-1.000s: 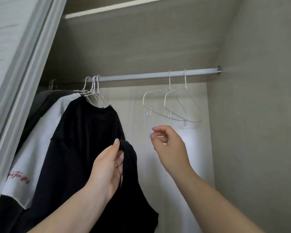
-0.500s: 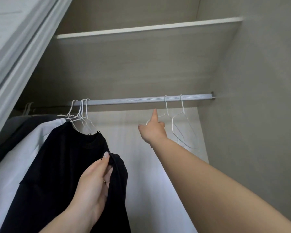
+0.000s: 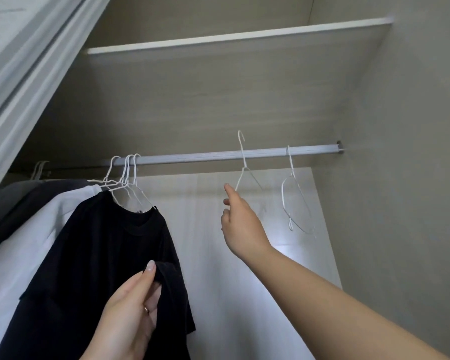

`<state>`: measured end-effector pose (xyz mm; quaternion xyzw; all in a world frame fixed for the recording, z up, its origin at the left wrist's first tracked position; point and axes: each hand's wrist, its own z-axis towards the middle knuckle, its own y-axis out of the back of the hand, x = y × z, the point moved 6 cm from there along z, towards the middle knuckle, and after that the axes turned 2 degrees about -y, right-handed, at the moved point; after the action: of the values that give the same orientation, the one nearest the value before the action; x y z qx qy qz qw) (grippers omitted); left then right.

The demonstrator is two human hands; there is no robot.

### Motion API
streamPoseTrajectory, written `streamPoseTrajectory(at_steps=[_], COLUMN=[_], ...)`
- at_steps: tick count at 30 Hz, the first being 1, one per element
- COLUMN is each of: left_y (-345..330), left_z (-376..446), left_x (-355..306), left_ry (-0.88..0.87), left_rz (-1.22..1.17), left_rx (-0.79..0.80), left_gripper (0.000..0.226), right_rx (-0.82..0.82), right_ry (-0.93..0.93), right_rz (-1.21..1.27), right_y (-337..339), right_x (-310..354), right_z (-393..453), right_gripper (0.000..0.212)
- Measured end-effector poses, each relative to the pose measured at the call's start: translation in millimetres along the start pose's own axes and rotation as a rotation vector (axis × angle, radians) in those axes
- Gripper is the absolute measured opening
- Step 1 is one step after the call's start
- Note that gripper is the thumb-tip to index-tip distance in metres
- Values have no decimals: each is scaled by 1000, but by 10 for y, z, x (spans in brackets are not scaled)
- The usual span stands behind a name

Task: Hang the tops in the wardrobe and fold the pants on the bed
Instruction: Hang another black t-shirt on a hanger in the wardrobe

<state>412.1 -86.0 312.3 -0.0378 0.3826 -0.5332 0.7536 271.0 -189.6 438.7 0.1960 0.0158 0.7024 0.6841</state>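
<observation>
A grey rail (image 3: 192, 157) runs across the wardrobe. My right hand (image 3: 240, 224) holds an empty white wire hanger (image 3: 244, 162); its hook stands above the rail, lifted off it. A second empty hanger (image 3: 295, 201) hangs on the rail to the right. My left hand (image 3: 134, 305) grips a fold of black cloth (image 3: 170, 279) low in the middle. It lies against a black top (image 3: 109, 250) hanging on a white hanger at the left.
A white top (image 3: 24, 245) and a dark grey garment (image 3: 18, 193) hang further left, with several hanger hooks (image 3: 126, 167) bunched on the rail. A shelf (image 3: 231, 37) spans above. A sliding door frame (image 3: 29, 81) stands at the left, the wardrobe side wall (image 3: 400, 178) at the right.
My right hand reached up from below the hangers, took the left empty hanger and lifted its hook off the rail. The camera tilted upward. My left hand kept hold of the black cloth.
</observation>
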Motion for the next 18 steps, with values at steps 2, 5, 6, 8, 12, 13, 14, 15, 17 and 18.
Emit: streamPoseTrajectory(at_steps=[2,5,6,8,12,13,14,15,17,18], left_y=[45,163,210,329,589,645,695,737,835,890], left_z=[2,-23,-32,-63,-125,-162,-199,-229,-325,-374], left_x=[53,167,216,316,492,532,572,609,688,727], left_ry=[13,44,58,92,148,165,180,191,215,224], left_rz=[27,81,105,148,212,222,233,243,268,281], left_rx=[8,-8,-11,-28,-96,-111,-120,-125,-149,-163], left_gripper=[34,33,34,35,36,35,35,34,33,32], right_rx=[37,81,94,114,120,123,123,121,120,116], right_ry=[40,38,36,34,-14,-44,-75,-103,-145,-160], right_rz=[-2,9,14,56,262,338,414,477,556,587], right_y=[-47,-70,-60,-11,166,199,232,263,320,352], right_x=[14,-16,-24,-42,-143,-182,-224,-265,-339,-377], right_z=[-226,-611,-741,-1007,-1471,-1575,-1671,-1751,-1917,-1990], right_gripper=[56,56,55,51,40,40,40,40,37,37])
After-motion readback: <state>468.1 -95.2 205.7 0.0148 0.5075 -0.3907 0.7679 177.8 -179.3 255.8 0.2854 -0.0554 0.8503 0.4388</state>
